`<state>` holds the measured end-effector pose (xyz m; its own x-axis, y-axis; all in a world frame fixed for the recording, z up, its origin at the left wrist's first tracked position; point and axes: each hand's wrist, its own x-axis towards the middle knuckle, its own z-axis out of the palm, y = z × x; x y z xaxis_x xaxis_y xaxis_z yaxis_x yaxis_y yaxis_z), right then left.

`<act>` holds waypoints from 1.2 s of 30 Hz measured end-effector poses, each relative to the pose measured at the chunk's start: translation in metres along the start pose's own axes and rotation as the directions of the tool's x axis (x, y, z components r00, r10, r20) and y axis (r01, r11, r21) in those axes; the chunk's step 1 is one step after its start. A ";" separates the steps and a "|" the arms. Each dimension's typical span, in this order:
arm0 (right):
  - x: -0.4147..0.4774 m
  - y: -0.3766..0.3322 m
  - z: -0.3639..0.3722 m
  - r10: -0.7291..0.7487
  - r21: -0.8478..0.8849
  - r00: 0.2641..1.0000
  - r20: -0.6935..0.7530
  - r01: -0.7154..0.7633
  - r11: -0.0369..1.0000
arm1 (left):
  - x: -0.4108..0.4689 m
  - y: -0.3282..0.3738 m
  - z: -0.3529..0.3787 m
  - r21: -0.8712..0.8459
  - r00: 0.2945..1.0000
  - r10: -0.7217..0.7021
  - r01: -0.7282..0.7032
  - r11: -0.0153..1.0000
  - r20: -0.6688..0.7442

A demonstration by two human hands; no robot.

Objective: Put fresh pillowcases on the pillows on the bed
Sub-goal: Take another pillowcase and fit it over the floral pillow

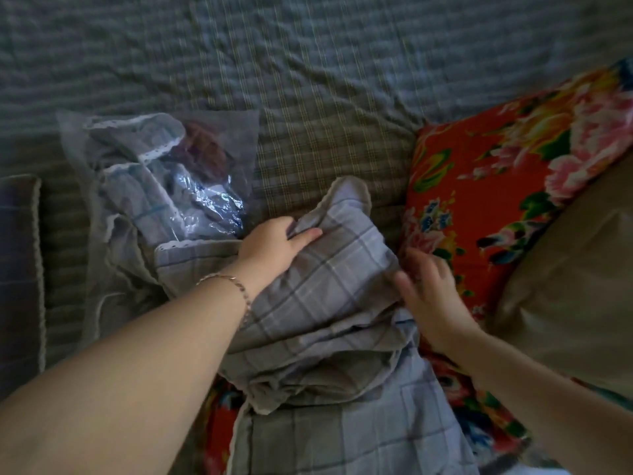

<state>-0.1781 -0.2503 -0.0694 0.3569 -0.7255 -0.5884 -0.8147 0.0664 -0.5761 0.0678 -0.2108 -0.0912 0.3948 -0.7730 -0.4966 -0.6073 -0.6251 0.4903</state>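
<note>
A pale blue checked pillowcase (329,275) lies bunched over a pillow on the bed in front of me. My left hand (274,248), a bracelet at its wrist, grips a fold of this pillowcase near its far corner. My right hand (428,293) is blurred, its fingers spread loosely at the pillowcase's right edge, next to a red floral pillow (496,186). More checked fabric (370,430) covers the pillow nearer to me, with red floral cloth showing beneath it.
A clear plastic bag (154,173) holding lace-trimmed blue linen lies to the left. The green-grey checked bedsheet (308,80) stretches beyond. A tan pillow (565,293) lies at the right, and a dark cushion (17,269) at the left edge.
</note>
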 end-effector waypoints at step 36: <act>-0.064 -0.002 0.050 -0.392 -0.504 0.918 -0.054 0.314 0.804 | -0.170 -0.045 0.024 0.490 0.885 0.458 -0.365 0.792 -0.081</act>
<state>-0.1765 -0.1697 -0.0594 0.6225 -0.7294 -0.2835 -0.7738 -0.5197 -0.3621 0.0113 -0.0486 -0.0461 0.1273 -0.9794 -0.1567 -0.9626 -0.1601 0.2187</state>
